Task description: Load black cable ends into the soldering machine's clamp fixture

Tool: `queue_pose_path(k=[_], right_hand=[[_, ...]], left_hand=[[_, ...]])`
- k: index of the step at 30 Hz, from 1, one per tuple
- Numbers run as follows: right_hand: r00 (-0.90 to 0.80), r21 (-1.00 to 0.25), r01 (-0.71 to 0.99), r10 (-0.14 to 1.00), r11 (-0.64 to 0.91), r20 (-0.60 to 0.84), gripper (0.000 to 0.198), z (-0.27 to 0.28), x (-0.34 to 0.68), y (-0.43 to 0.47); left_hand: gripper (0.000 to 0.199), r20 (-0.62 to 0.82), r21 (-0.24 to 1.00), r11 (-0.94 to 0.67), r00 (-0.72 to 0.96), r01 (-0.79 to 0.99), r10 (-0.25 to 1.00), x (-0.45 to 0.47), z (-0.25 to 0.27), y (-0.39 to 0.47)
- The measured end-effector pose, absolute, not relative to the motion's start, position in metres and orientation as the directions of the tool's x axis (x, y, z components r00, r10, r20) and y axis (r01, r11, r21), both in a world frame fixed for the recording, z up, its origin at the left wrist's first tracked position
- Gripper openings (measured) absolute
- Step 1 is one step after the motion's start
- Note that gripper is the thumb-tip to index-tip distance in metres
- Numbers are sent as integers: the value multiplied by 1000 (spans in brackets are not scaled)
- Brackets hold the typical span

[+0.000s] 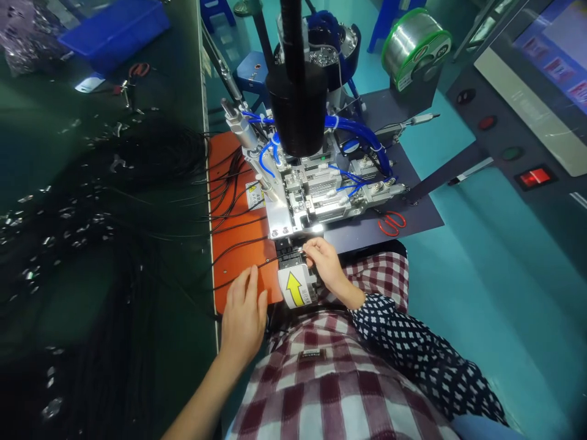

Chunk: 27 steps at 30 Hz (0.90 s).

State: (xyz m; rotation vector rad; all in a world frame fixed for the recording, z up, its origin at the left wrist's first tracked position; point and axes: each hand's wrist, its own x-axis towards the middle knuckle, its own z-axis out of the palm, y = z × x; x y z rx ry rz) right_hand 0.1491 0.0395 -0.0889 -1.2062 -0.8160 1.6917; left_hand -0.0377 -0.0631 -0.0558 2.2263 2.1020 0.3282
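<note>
My right hand [326,264] pinches the small metallic end of a black cable [276,258] over a dark track at the machine's [316,189] near end. The cable runs left from there across an orange plate [243,244]. Resting at that plate's near edge is my left hand [243,311], its fingers stretched out and the thumb apart; the fingertips are at the cable. Between my hands lies a white plate with a yellow arrow [295,290]. Several other black cables extend from the machine over the orange plate to the left.
A dark table at left bears a cable pile [165,146], a blue bin [114,33] and pliers [131,88]. Red-handled scissors [392,223] lie right of the machine. Behind stands a solder wire spool [415,49]. A black nozzle [297,110] hangs overhead; a control panel [527,116] is at right.
</note>
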Motion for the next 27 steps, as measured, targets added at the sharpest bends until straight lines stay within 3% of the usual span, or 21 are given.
queue_pose_path(k=[4, 15, 22, 27], right_hand=[[-151, -881, -278, 923, -383, -354, 17, -93, 149, 41], [-5, -894, -282, 932, -349, -362, 30, -97, 179, 39], [18, -889, -276, 923, -366, -385, 27, -100, 190, 33], [52, -893, -293, 926, -343, -373, 23, -94, 203, 32]], left_hand=[[58, 96, 105, -129, 119, 986, 988, -48, -60, -57], [54, 133, 136, -151, 133, 979, 982, -54, -64, -54], [51, 97, 223, -120, 100, 967, 990, -56, -52, -3], [34, 92, 397, -238, 220, 886, 971, -77, -20, 7]])
